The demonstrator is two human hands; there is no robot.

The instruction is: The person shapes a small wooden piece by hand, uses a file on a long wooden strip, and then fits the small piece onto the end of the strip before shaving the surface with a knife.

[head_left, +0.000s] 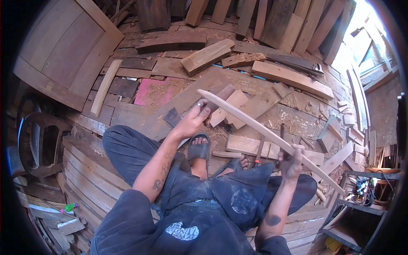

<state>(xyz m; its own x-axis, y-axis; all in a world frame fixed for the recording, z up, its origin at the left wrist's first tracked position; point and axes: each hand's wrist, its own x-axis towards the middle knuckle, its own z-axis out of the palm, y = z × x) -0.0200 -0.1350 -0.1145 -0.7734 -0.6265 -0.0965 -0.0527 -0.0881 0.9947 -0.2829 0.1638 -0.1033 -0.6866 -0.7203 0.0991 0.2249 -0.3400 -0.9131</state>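
A person is sitting on a wooden floor [178,97] with legs crossed, and both hands are holding one long, thin, curved strip of wood [255,123]. The strip is lying across the air in front of the person, slanting from the upper middle down to the lower right.

The left hand [193,121] is gripping the strip near its upper end. Its fingers are curling together around the wood, with the thumb pressing on top. A ring is showing on one finger.

The right hand [292,160] is gripping the strip lower down, past its middle. Its fingers are wrapping tight around the wood in a fist. The far tip of the strip is sticking out beyond this hand, down toward the right.

A foot in a dark sandal [199,148] is resting on the floor just under the left hand. The person is wearing dark trousers and a dark shirt.

Lots of short planks [207,56] and wood scraps are lying all over the floor, with sawdust between them. A pink board [155,91] is lying on the floor to the left of the left hand. A big wooden door panel [68,46] is leaning at the upper left. A round wooden wheel [40,144] is sitting at the left edge
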